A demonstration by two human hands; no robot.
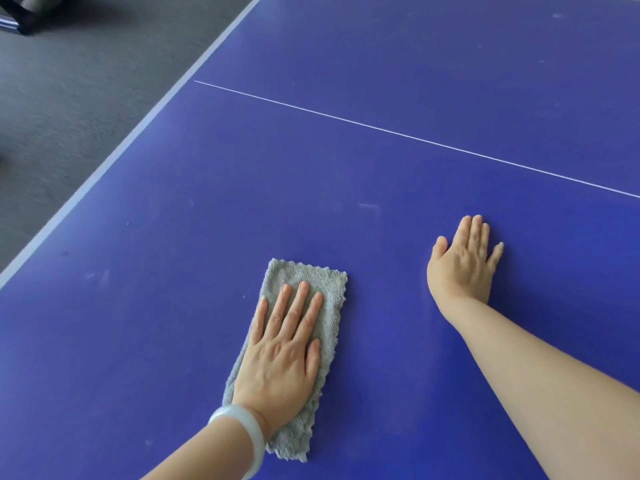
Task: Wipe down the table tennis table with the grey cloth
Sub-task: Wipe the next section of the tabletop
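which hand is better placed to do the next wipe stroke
Left. The left hand already lies flat on the grey cloth, pressing it to the table tennis table. The right hand rests flat on bare blue surface, apart from the cloth.

This looks like an indoor games room or recreation corner. A large blue table fills most of the view, with a pale border stripe along its edge and a thin white line across its surface, the markings of table tennis. Beside it lies grey short-pile carpet. A dark object in the top left corner is too cut off to identify.
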